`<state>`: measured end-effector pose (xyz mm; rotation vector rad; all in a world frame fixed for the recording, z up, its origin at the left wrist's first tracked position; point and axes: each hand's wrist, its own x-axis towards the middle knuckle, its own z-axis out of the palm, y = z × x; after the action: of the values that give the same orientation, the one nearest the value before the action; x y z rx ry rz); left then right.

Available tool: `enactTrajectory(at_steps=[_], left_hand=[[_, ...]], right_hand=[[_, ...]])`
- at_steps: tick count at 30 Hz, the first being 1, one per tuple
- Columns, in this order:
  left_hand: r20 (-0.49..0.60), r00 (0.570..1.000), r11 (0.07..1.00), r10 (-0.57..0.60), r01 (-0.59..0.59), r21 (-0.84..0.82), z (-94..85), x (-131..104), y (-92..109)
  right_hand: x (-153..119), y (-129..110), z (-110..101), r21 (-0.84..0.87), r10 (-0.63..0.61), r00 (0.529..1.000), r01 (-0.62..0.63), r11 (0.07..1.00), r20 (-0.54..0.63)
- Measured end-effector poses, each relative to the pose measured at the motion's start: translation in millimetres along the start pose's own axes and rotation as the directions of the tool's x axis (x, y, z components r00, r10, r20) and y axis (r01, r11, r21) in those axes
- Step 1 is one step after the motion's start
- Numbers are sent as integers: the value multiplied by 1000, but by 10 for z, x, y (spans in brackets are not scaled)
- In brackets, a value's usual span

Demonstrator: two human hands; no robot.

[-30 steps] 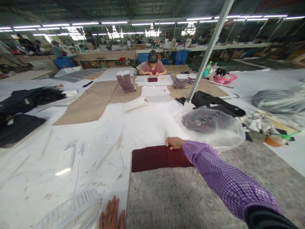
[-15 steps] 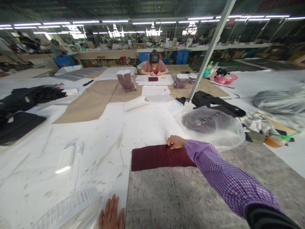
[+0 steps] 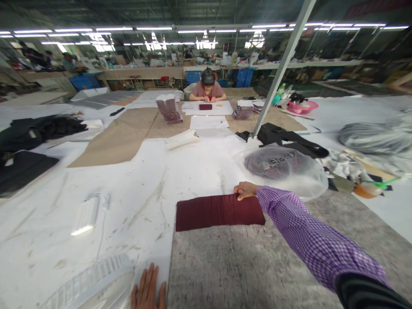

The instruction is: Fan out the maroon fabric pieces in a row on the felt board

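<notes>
A folded maroon fabric piece [image 3: 209,212] lies flat on a grey mottled sheet [image 3: 206,262], with fine creases running across its middle. My right hand [image 3: 247,190], in a purple checked sleeve, is at its far edge right of the middle. The fingers are curled and closed on that edge; the fingertips are partly hidden. At the bottom of the view my left hand [image 3: 148,288] rests palm down with fingers stretched out. It lies on the white table covering [image 3: 138,240], by the grey sheet's left edge, holding nothing.
A white fan [image 3: 93,283] stands beside my left hand. Further left lies a white lamp-like device [image 3: 86,216] with a cord. A clear plastic bag [image 3: 283,169] sits beyond my right arm, near a slanted metal post [image 3: 283,68]. Across the table a person [image 3: 207,88] works.
My right hand has slid right along the fabric's far edge. The fabric's right end now shows from behind the sleeve, and the bunched fold by the fingers has flattened. My left hand stays put.
</notes>
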<state>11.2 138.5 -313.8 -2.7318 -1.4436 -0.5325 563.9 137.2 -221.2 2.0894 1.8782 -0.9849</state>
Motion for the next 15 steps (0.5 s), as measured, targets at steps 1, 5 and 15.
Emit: enactTrajectory(at_steps=[1, 5, 15], left_hand=[[-2, 1000, 1000, -3, 3, -2, 4, -1, 0], [-25, 1000, 1000, 0, 1, 4, 26, -18, -14], [-26, 999, 1000, -25, 25, 2, 56, -15, -12]], right_hand=[[-12, 30, 5, 4, 9, 1000, -9, 1000, 5], [-54, 110, 18, 12, 51, 999, -51, 999, 15], [-209, 161, -21, -22, 161, 986, -160, 987, 45]])
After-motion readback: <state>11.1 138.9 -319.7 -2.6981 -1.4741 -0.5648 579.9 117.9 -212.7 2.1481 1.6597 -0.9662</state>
